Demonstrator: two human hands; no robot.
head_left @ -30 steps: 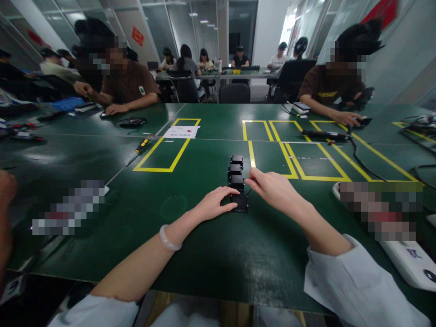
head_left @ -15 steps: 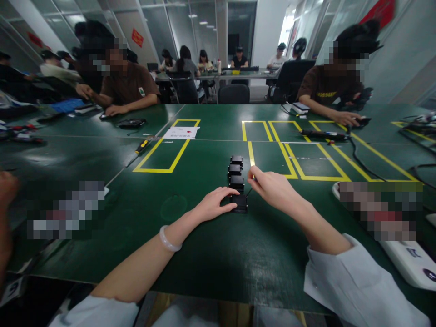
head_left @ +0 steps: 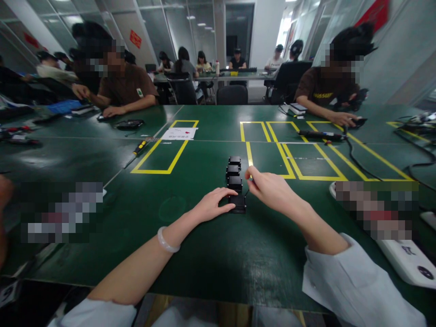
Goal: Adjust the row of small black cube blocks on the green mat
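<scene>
A column of small black box-shaped parts runs away from me along the green table [head_left: 204, 254], with tiny knobs at their corners. The nearest black box [head_left: 237, 204] lies between the thumb and fingers of my left hand [head_left: 214, 203], which steadies it from the left side. In my right hand [head_left: 269, 187], closed in a pinch, is a thin dark tool [head_left: 247, 192] like a small screwdriver. Its shaft slants down to the right edge of that box; most of its handle is hidden by my fingers. Beyond it stand the other black boxes [head_left: 235, 183], touched by neither hand.
Yellow tape outlines [head_left: 151, 171] mark the table. A yellow-black screwdriver [head_left: 139, 147] and a white paper [head_left: 179, 133] lie left of centre. A white power strip [head_left: 403, 259] is on the right, with a black corded tool [head_left: 320, 136] farther back. Two people sit across the table.
The view has shifted slightly, so everything sits a little farther left. Both hands keep nearly the same pose at the nearest black box.
</scene>
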